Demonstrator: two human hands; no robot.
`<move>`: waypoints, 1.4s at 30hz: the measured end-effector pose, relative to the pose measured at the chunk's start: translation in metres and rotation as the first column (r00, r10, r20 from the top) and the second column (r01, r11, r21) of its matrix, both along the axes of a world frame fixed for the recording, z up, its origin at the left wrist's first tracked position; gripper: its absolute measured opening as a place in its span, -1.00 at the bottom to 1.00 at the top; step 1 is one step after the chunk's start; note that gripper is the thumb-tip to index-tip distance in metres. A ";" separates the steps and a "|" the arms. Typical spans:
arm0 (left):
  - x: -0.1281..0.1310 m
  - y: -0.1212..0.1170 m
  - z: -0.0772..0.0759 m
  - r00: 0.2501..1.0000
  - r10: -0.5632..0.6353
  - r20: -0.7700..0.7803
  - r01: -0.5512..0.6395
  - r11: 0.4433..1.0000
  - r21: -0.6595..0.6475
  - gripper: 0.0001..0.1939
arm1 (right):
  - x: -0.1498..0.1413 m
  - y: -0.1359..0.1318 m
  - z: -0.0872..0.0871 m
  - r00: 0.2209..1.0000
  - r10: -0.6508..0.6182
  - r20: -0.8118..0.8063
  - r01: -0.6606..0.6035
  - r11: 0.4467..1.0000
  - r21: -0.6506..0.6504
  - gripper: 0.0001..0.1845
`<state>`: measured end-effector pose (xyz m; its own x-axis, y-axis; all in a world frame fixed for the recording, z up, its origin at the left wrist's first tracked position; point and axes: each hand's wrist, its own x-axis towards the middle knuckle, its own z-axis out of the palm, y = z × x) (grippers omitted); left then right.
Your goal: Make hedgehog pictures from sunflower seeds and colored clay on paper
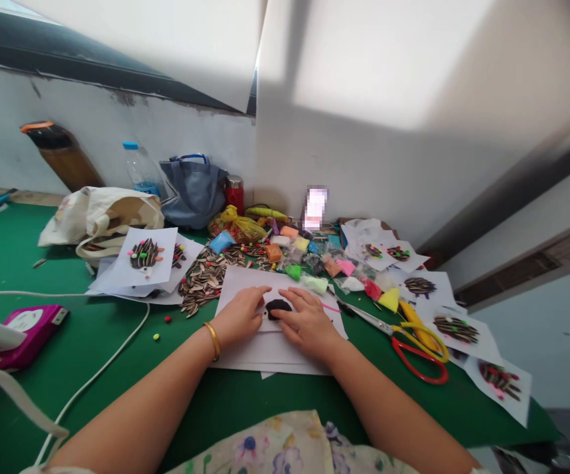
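A dark, flattened piece of modelling clay [278,309] lies on a sheet of white paper [285,359] in front of me. My right hand [309,322] rests over its right side with fingers spread, and one fingertip presses on the dark surface. To the left, my left hand [240,316] lies on the paper with its fingers stretched forward, close to the clay's left edge. It grips nothing. A gold bangle [212,341] circles my left wrist. Small light and dark specks show on the sheet near the clay.
Sunflower seeds [203,280] are heaped behind the sheet, beside several bags of coloured clay [317,284]. Open scissors [393,329] lie at the right, near finished seed pictures [455,328]. Another picture [149,257] tops papers at left. A white cable [112,362] crosses the table near a magenta device [28,336].
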<state>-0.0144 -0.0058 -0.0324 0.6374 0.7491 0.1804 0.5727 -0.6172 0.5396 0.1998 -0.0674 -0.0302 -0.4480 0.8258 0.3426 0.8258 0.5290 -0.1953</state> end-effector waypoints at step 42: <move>0.006 -0.008 0.008 0.996 0.040 -0.082 -0.039 0.999 0.021 -0.35 | 0.017 0.000 -0.001 0.999 0.045 -0.009 -0.044 0.999 0.016 -0.69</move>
